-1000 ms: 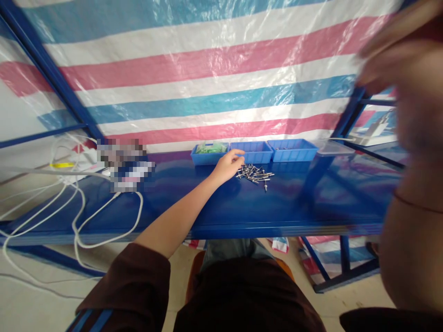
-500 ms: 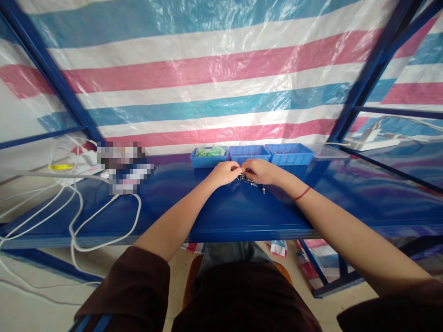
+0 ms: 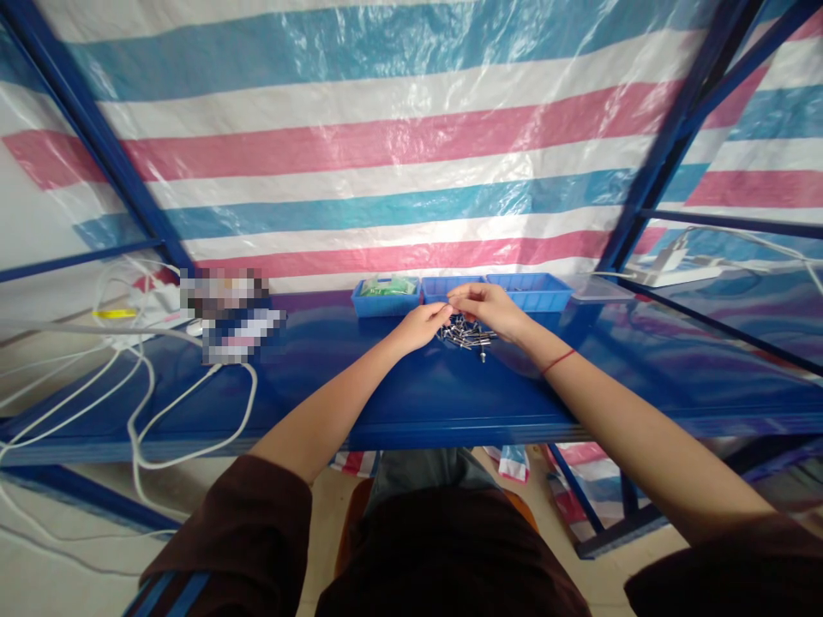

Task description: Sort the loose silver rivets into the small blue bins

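Observation:
On the blue tabletop (image 3: 399, 386) lies a loose pile of small metal screws (image 3: 464, 332). One bolt-like piece (image 3: 483, 354) stands at the pile's near edge. My left hand (image 3: 424, 326) is closed at the left of the pile, thumb and fingers pinched together. From the right, my right hand (image 3: 487, 307) reaches over the pile with its fingertips pinched against those of the left. What sits between the fingertips is too small to make out.
Behind my hands stand three blue bins: the left bin (image 3: 386, 306) with green bagged contents, a middle bin (image 3: 434, 287) and a right bin (image 3: 537, 296). A clear lid (image 3: 601, 290) lies to their right. White cables (image 3: 250, 403) and a power strip (image 3: 675, 267) flank the table.
My right hand has lifted slightly off the pile, uncovering more of the screws. My left hand stays pinched in nearly the same place. The view has shifted slightly.

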Demonstrator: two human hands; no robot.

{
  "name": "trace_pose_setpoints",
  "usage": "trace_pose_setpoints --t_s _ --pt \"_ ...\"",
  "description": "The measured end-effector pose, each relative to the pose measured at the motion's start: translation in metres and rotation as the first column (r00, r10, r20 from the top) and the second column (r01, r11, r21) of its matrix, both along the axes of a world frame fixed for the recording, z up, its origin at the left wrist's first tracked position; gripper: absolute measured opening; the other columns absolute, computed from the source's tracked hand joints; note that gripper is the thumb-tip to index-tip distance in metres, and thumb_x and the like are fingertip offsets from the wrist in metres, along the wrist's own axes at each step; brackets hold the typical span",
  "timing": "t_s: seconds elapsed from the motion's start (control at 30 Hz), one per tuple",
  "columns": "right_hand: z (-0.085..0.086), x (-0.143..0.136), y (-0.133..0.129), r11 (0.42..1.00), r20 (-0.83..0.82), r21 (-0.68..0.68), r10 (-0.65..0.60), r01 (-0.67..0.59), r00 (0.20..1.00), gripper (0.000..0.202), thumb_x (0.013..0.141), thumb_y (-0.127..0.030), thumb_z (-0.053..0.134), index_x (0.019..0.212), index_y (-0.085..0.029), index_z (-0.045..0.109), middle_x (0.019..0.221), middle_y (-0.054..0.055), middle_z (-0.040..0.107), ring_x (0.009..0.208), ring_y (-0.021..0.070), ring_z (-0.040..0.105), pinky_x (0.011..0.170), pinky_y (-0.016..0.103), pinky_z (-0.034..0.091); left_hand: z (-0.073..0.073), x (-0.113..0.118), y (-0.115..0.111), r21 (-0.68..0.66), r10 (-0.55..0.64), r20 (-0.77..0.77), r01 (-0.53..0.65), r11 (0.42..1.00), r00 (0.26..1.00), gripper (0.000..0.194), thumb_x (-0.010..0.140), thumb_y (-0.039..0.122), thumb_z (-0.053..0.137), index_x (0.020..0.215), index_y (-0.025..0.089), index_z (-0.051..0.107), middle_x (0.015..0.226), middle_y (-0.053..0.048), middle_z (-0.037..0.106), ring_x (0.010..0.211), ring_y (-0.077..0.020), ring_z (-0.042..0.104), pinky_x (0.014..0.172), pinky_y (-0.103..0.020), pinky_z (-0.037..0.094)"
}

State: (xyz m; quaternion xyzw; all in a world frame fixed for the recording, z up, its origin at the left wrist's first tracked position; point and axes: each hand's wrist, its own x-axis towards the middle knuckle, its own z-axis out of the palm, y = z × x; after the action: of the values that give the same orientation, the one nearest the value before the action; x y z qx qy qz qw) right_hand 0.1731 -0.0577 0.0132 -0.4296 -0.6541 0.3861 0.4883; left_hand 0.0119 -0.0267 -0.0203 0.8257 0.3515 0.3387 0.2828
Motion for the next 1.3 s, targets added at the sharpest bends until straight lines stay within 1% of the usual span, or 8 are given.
trace_pose_setpoints --t_s 0.27,0.6,0.73,0.83,0.97,1.07,1.17,1.3 --pt "-0.002 0.001 0.002 0.989 0.086 0.144 -0.042 0.030 0.995 0.027 0.066 -0.039 0.067 0.075 -0.014 0.065 0.070 0.003 0.063 0.057 0.0099 0.048 0.055 0.026 0.040 -0.004 0.002 0.003 0.012 0.018 0.076 -0.019 1.000 0.997 0.036 0.085 0.042 0.045 0.096 0.012 0.063 0.082 -0.004 0.066 0.077 -0.0157 0.059 0.072 -0.026 0.045" --pt "-0.003 0.011 0.009 0.861 0.385 0.508 -0.234 0.006 0.893 0.017 0.076 -0.030 0.055 0.078 -0.016 0.064 0.081 0.006 0.064 0.067 0.0142 0.054 0.065 0.029 0.045 0.010 -0.001 -0.003 0.216 0.195 0.210 -0.240 0.947 0.958 0.021 0.080 0.032 0.058 0.091 0.018 0.069 0.090 -0.005 0.069 0.085 -0.0157 0.061 0.077 -0.026 0.046" --pt "-0.003 0.010 0.010 0.944 0.409 0.331 -0.131 -0.013 0.903 0.018 0.078 -0.032 0.054 0.073 -0.016 0.062 0.073 0.004 0.062 0.063 0.0134 0.052 0.061 0.028 0.043 0.012 0.000 -0.008 0.195 0.227 0.169 -0.259 0.946 0.959 0.024 0.081 0.036 0.057 0.093 0.017 0.068 0.088 -0.005 0.068 0.081 -0.0152 0.061 0.076 -0.027 0.047" --pt "-0.001 0.011 0.012 0.993 0.152 0.068 -0.108 0.098 0.982 0.016 0.077 -0.032 0.054 0.073 -0.017 0.056 0.062 0.001 0.055 0.051 0.0101 0.046 0.048 0.024 0.038 0.012 0.002 -0.012 0.149 0.267 0.108 -0.282 0.948 0.958 0.033 0.081 0.039 0.056 0.103 0.016 0.065 0.090 -0.006 0.068 0.077 -0.0150 0.061 0.076 -0.027 0.048" --pt "0.002 0.027 0.019 0.934 -0.265 -0.163 -0.352 0.318 0.898 0.011 0.077 -0.030 0.055 0.077 -0.019 0.053 0.067 0.000 0.052 0.049 0.0071 0.043 0.042 0.019 0.036 0.013 0.001 -0.017 0.191 0.242 -0.008 -0.236 0.953 0.970 0.033 0.083 0.038 0.053 0.104 0.015 0.065 0.090 -0.007 0.067 0.076 -0.0154 0.060 0.078 -0.029 0.047" --pt "0.001 0.043 0.026 0.896 -0.318 -0.288 -0.422 0.337 0.849 0.022 0.083 -0.041 0.045 0.081 -0.020 0.052 0.066 0.001 0.053 0.046 0.0076 0.041 0.041 0.020 0.037 0.013 0.001 -0.018 0.216 0.213 -0.058 -0.196 0.956 0.975 0.031 0.084 0.036 0.051 0.102 0.017 0.066 0.091 -0.006 0.067 0.077 -0.0157 0.060 0.079 -0.029 0.047" --pt "0.000 0.051 0.027 0.893 -0.167 -0.266 -0.414 0.363 0.895 0.027 0.083 -0.043 0.042 0.081 -0.019 0.053 0.066 0.003 0.055 0.045 0.0089 0.041 0.041 0.023 0.036 0.012 0.000 -0.018 0.213 0.216 -0.077 -0.196 0.957 0.973 0.029 0.084 0.033 0.051 0.101 0.017 0.066 0.091 -0.006 0.067 0.078 -0.0158 0.060 0.080 -0.028 0.047" --pt "0.001 0.047 0.022 0.971 0.445 0.130 -0.236 0.199 0.864 0.013 0.073 -0.027 0.055 0.073 -0.017 0.063 0.070 0.005 0.063 0.058 0.0142 0.053 0.057 0.027 0.041 0.010 0.000 -0.015 0.204 0.212 -0.074 -0.193 0.960 0.974 0.027 0.083 0.030 0.051 0.101 0.016 0.066 0.094 -0.006 0.068 0.079 -0.0159 0.061 0.081 -0.029 0.047"
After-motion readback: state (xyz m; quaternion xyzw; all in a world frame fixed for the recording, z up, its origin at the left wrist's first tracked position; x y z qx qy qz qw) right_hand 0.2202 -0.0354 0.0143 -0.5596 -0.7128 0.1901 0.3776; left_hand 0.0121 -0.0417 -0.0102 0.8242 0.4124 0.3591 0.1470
